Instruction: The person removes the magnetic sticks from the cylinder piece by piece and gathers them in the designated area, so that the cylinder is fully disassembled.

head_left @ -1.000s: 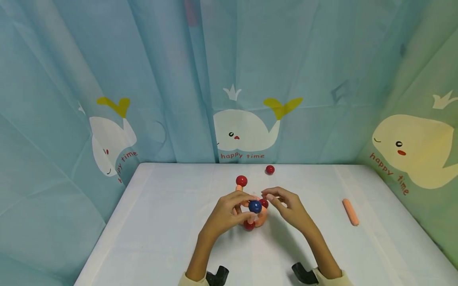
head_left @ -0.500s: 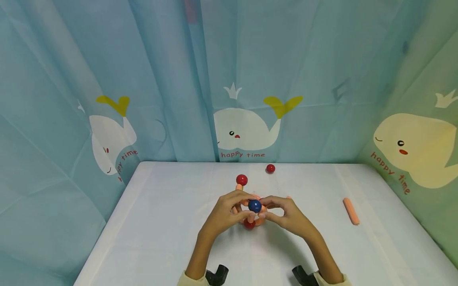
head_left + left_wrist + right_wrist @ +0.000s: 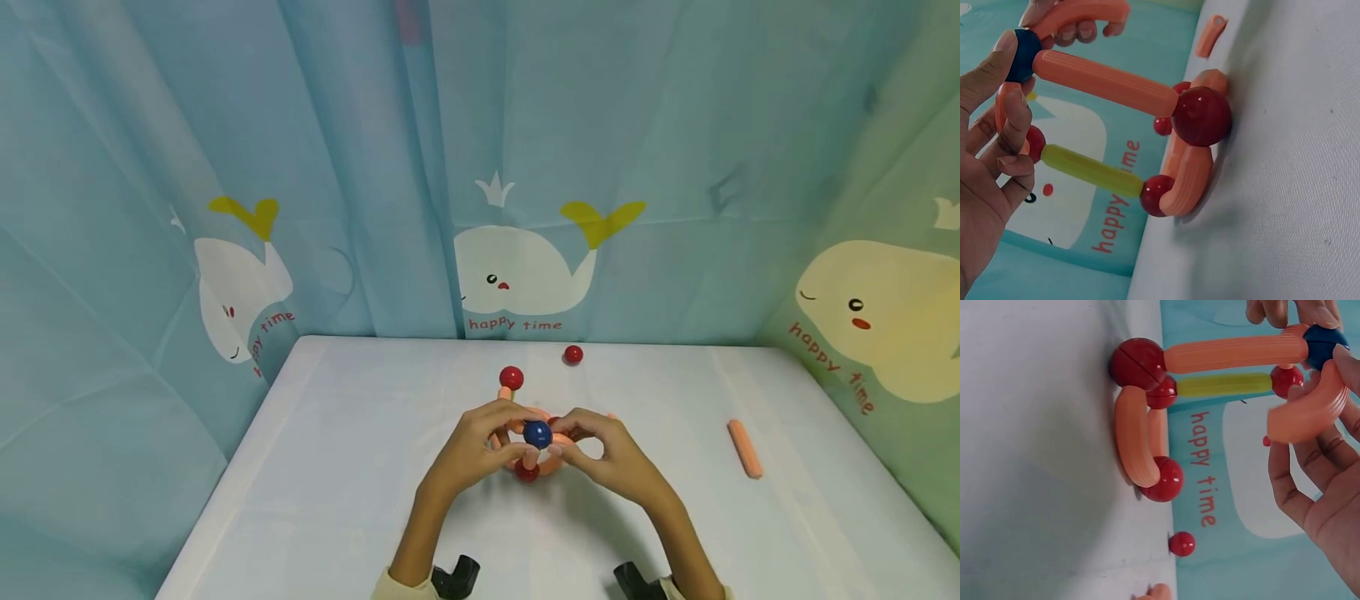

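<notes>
My left hand pinches a blue ball at the top of a ball-and-rod toy frame. Between the thumb and fingers of my right hand is a curved orange rod, one end against the blue ball. Below that ball a straight orange rod stands upright on a red ball. Farther back, a yellow-green rod joins an upper red ball to a lower one. At the base, curved orange rods link red balls on the table. Fingers partly hide the upper joints.
A loose red ball lies near the white table's back edge. To the right lies a loose orange rod. Behind the table hangs a blue curtain printed with whales.
My right hand has come inward and slightly down to the blue ball, and the curved orange rod now shows in its fingers. My left hand stays at the blue ball. The view has shifted slightly.
</notes>
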`<state>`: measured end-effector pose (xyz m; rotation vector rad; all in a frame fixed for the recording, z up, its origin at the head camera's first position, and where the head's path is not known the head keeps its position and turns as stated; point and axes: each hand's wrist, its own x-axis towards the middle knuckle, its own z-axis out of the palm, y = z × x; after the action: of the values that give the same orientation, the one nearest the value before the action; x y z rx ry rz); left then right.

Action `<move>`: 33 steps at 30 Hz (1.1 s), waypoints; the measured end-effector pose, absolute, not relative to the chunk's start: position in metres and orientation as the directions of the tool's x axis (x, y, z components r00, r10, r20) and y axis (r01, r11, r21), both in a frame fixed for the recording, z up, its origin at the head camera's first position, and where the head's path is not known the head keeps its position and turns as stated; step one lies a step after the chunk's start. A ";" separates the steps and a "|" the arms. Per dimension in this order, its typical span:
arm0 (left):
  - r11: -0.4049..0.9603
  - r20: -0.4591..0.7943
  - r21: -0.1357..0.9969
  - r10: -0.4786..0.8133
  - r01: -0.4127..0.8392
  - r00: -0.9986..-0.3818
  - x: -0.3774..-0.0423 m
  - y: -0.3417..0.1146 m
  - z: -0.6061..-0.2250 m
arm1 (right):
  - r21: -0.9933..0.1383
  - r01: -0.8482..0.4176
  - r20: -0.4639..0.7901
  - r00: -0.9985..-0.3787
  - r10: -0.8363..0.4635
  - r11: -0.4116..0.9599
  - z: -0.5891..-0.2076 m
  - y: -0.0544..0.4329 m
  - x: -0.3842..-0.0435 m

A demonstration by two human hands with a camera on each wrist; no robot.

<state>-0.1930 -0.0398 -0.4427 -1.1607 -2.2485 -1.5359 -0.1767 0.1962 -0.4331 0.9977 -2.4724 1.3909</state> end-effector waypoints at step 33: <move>0.177 0.517 0.725 0.499 0.666 -0.695 -0.190 -0.040 -0.440 | -0.650 -0.651 0.486 -0.753 -0.444 0.391 -0.425 0.193 -0.170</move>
<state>-0.1904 -0.0395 -0.4400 -1.1410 -2.2804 -1.5407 -0.1696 0.1926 -0.4248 0.9704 -2.4165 1.2906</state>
